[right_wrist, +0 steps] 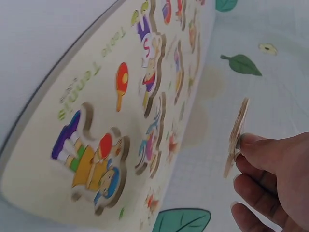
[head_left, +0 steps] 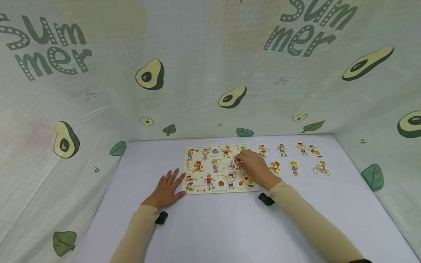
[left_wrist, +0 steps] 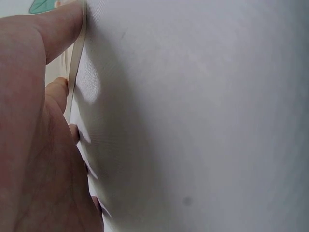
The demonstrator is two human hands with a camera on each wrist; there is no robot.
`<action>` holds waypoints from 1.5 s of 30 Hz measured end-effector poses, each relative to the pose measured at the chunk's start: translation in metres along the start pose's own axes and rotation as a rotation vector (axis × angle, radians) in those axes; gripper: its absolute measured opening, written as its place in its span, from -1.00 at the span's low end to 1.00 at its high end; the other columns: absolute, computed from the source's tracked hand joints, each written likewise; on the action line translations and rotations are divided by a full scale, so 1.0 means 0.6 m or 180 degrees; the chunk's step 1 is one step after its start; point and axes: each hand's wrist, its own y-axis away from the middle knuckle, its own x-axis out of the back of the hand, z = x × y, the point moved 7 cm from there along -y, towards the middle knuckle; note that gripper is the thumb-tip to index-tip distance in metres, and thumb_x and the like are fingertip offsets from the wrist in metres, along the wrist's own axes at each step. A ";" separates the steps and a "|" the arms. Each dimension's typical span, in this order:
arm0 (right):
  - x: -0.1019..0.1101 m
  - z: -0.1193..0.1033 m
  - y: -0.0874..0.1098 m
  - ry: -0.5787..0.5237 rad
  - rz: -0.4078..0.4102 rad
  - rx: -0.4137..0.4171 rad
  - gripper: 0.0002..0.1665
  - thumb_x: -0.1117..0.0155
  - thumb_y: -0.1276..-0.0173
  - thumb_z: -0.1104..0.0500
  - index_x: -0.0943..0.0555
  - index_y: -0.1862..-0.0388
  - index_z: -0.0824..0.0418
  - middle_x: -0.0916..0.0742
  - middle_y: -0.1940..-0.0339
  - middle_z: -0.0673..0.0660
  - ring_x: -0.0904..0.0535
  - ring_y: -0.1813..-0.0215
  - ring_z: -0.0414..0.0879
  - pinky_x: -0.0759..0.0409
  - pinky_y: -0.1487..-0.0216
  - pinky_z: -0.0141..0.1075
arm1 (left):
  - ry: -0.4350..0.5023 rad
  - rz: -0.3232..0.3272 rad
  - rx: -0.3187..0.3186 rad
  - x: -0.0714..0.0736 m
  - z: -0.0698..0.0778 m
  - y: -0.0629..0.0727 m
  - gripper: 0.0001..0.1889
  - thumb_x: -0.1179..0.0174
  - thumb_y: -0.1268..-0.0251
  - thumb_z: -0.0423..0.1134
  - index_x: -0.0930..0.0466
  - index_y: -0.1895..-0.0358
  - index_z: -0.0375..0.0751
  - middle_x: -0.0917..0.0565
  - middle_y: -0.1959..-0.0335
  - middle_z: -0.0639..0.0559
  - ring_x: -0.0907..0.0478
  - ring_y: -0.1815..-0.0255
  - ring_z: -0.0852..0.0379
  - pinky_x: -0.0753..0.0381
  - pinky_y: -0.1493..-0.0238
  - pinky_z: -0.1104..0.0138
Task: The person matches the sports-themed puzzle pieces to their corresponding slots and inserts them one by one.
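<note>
A cream picture puzzle board (head_left: 201,180) with recessed slots and printed sports figures lies flat on the white table. Fingers spread, my left hand (head_left: 166,189) rests by the board's left edge, thumb and index fingertip at its rim. Above the board's right part, my right hand (head_left: 254,166) pinches a thin wooden puzzle piece (right_wrist: 237,135) between thumb and fingers. That piece appears edge-on in the right wrist view, so its picture is hidden. Below it on the board are the table tennis figure (right_wrist: 91,164) and a printed red paddle (right_wrist: 122,82).
Several loose figure pieces lie right of the board, among them a cyclist (head_left: 322,168), a figure with a stick (head_left: 294,168) and a figure in blue (head_left: 282,150). A patterned cloth (head_left: 194,117) rises behind the table (head_left: 210,226).
</note>
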 end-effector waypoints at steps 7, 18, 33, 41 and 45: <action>-0.029 -0.026 -0.054 -0.0115 -0.0121 -0.0033 -0.85 -0.51 -0.38 0.31 -0.75 0.11 0.18 -0.77 0.17 0.05 -0.70 0.11 -0.03 -0.72 0.08 -0.19 | -0.0019 -0.0012 0.0002 0.000 0.002 -0.001 -0.17 -0.14 -0.58 0.19 -0.08 -0.73 -0.07 0.10 -0.77 -0.24 0.28 -0.75 -0.37 0.28 -0.68 -0.27; -0.087 -0.076 -0.127 -0.0158 -0.0392 0.0029 -0.87 -0.42 -0.49 0.24 -0.76 0.04 0.19 -0.77 0.12 0.08 -0.69 0.07 -0.02 -0.72 0.05 -0.21 | -0.0022 0.0003 -0.0026 0.000 -0.001 -0.004 -0.16 -0.14 -0.57 0.20 -0.08 -0.73 -0.07 0.10 -0.77 -0.25 0.29 -0.75 -0.37 0.29 -0.68 -0.27; -0.138 -0.113 -0.193 -0.0116 -0.0532 0.0056 -0.88 -0.36 -0.56 0.15 -0.74 0.07 0.17 -0.77 0.13 0.08 -0.69 0.06 -0.03 -0.71 0.02 -0.19 | 0.0060 0.0019 -0.0103 0.003 0.007 0.000 -0.18 -0.12 -0.59 0.18 -0.10 -0.72 -0.11 0.07 -0.76 -0.27 0.26 -0.75 -0.40 0.26 -0.67 -0.29; -0.175 -0.113 -0.217 -0.0120 -0.0645 -0.0042 -0.90 -0.35 -0.57 0.15 -0.74 0.09 0.15 -0.77 0.15 0.05 -0.69 0.07 -0.04 -0.71 0.01 -0.20 | 0.0072 0.0078 -0.0172 0.006 0.009 0.002 -0.17 -0.15 -0.57 0.16 -0.12 -0.71 -0.14 0.06 -0.75 -0.31 0.23 -0.74 -0.43 0.23 -0.66 -0.32; -0.196 -0.110 -0.227 -0.0127 -0.0773 -0.0113 -0.88 -0.31 -0.60 0.15 -0.74 0.08 0.14 -0.76 0.14 0.05 -0.69 0.06 -0.05 -0.70 -0.02 -0.21 | 0.0105 0.0109 -0.0198 0.004 0.006 0.001 -0.17 -0.14 -0.57 0.19 -0.12 -0.71 -0.14 0.06 -0.75 -0.30 0.24 -0.74 -0.43 0.24 -0.65 -0.32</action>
